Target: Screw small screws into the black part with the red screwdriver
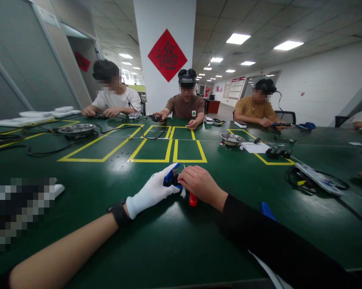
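Note:
My left hand [155, 190] wears a white glove with blue-coated fingers. Those fingers are closed around a small dark part [175, 177] that has a silver cylindrical tip pointing up. Bare and closed, my right hand [200, 182] meets the part from the right with fingertips pinched together. What it pinches is mostly hidden by the fingers. A thin dark rod end [183, 165] shows just above these fingers. Below them a rounded red end [193, 200], like a tool handle, sticks out; whether the right hand grips it is unclear.
Yellow tape rectangles mark the green table [138, 249]. Metal bowls [232, 139], black parts [278, 151], a power strip [319, 178] and cables lie around. A blue object [267, 210] is partly behind my right sleeve. Several people sit across the table.

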{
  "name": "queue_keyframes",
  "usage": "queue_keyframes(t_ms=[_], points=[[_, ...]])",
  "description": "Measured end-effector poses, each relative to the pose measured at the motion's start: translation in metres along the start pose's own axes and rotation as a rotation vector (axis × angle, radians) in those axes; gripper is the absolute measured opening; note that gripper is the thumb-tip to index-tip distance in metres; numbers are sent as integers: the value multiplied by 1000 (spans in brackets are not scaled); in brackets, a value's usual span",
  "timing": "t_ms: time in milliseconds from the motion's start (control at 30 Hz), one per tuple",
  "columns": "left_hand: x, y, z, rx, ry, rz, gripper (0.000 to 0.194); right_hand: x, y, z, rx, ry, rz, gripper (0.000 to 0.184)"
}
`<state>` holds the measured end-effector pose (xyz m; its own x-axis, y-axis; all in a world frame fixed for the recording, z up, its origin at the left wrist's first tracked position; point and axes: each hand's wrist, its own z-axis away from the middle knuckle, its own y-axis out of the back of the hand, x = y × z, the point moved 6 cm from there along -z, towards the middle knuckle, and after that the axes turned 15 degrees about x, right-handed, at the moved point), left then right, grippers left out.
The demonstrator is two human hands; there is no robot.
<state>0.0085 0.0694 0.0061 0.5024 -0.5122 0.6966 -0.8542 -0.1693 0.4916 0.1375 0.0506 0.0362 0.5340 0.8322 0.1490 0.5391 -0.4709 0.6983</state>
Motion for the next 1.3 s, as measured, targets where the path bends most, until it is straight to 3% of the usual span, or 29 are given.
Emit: queue_keyframes(t_ms=[267,667,900,1133,1300], points=[[0,-1,0,-9,19,19,73,-3,-1,0,-35,72,39,20],[5,-1,3,-9,-184,-148,64,-7,2,2,-72,124,74,25],[13,-2,4,-17,-232,-123,53,-9,3,0,-95,140,89,25],[9,-2,4,-11,-213,-110,55,4,5,4,-23,-33,-55,17],[7,-3,5,-29,-202,-88,59,25,6,10,95,-262,-116,35]])
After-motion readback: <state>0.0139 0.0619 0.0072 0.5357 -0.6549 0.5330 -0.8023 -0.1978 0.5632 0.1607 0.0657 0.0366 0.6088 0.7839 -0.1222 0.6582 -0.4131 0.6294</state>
